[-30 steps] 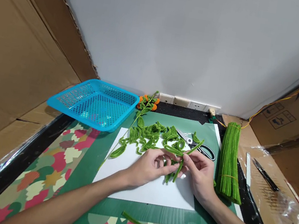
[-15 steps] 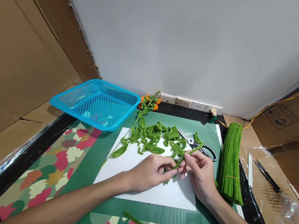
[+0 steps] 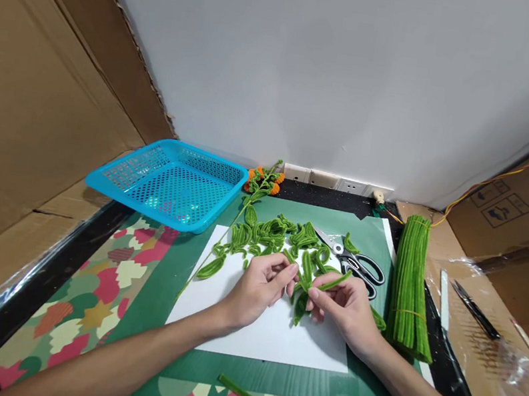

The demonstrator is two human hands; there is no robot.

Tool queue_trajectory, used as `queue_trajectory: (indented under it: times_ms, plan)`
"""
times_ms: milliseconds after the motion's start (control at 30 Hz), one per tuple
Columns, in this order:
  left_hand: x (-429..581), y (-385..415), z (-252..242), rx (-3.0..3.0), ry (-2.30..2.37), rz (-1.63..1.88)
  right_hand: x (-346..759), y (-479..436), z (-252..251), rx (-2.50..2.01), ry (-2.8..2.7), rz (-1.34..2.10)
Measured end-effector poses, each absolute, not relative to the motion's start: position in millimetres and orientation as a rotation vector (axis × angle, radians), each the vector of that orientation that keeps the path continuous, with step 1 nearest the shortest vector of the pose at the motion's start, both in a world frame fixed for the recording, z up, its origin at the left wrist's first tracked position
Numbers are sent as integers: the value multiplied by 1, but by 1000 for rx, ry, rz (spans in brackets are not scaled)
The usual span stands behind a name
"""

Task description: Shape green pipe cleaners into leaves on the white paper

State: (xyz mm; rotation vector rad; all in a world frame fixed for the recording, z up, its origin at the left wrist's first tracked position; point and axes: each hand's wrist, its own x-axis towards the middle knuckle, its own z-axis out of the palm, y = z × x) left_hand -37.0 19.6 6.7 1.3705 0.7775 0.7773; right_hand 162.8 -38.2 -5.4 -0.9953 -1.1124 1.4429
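Over the white paper point(image 3: 245, 340), my left hand point(image 3: 259, 292) pinches one end of a green pipe cleaner point(image 3: 336, 281). My right hand point(image 3: 347, 310) is closed on the same pipe cleaner, whose free end sticks out past the fingers to the right. A looped green leaf shape point(image 3: 306, 266) stands up between the two hands; how it joins the strip is hard to make out. Behind the hands lies a pile of bent green pipe-cleaner pieces point(image 3: 272, 230). Black-handled scissors point(image 3: 364, 269) rest open just beyond my right hand.
A blue perforated basket point(image 3: 169, 192) stands at the back left. Beside it lies a stem with orange flowers point(image 3: 254, 200). A thick bundle of green pipe cleaners point(image 3: 412, 287) is on the right, near a knife point(image 3: 476, 311). One loose strip point(image 3: 242, 392) lies at the front.
My left hand has moved up slightly and my right hand a little down and left. The pipe cleaner between them has turned, and the leaf shape now points upward.
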Motion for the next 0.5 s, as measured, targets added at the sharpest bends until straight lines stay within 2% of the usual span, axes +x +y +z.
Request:
queue_trajectory:
  times_ms: [233, 500]
  plan:
    - [-38, 19, 9, 1495, 821, 777, 160, -37, -4, -1086, -1169, 1387]
    - [-34, 20, 9, 1349, 734, 667, 158, -38, -7, -1091, -1160, 1350]
